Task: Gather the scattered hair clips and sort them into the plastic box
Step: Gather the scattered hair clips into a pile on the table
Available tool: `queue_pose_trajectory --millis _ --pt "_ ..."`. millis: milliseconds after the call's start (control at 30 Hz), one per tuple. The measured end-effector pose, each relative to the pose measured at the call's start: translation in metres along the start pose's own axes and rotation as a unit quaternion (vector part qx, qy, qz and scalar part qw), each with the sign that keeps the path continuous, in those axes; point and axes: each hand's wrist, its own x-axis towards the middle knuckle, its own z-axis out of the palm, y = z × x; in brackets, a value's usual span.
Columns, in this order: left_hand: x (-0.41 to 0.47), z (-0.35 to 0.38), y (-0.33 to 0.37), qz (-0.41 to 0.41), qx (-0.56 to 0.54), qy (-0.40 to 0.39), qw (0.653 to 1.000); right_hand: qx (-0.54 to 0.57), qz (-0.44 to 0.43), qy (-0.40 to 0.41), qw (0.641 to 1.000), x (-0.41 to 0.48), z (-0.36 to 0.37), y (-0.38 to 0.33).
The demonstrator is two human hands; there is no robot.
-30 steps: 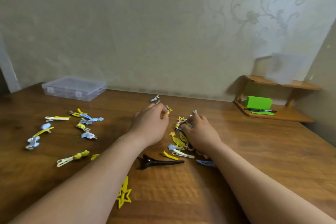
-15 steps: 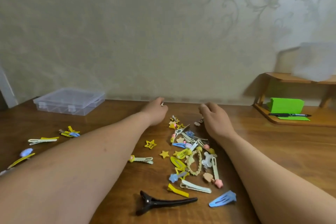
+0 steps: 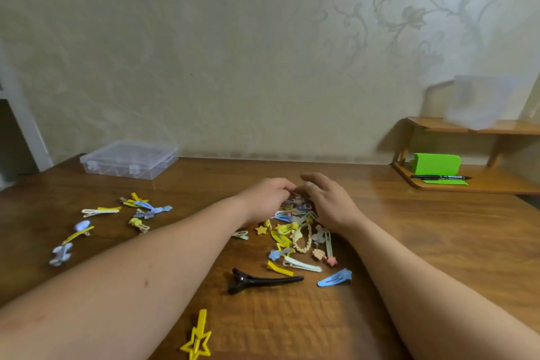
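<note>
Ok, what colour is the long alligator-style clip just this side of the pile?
Glossy black. The long plastic alligator clip shows best in the head view.

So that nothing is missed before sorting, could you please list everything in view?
box: one, clear, table's back left.
clip pile: many, mostly yellow, blue and cream, table centre.
loose clips: several, yellow, blue and white, left of the pile.
black clip: one, just nearer than the pile.
blue clip: one, right of the black clip.
star clip: one, yellow, near edge.
shelf: one, wooden, back right.
green block: one, lower shelf.
pen: one, black, in front of the block.
tub: one, clear, blurred, upper shelf.
table: one, brown wood.
hands: two, left hand and right hand, either side of the pile's far end.
</note>
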Motion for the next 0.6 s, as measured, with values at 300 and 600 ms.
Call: queue_pose_trajectory --millis 300,600 --pt "-0.064 0.0 0.014 0.003 -0.017 -0.017 1.0 0.049 0.013 -0.005 0.999 -0.068 0.003 -0.026" --pt "-0.118 -0.011 0.01 0.034 -0.055 0.065 0.996 0.103 0.057 0.088 0.989 -0.116 0.005 -0.044"
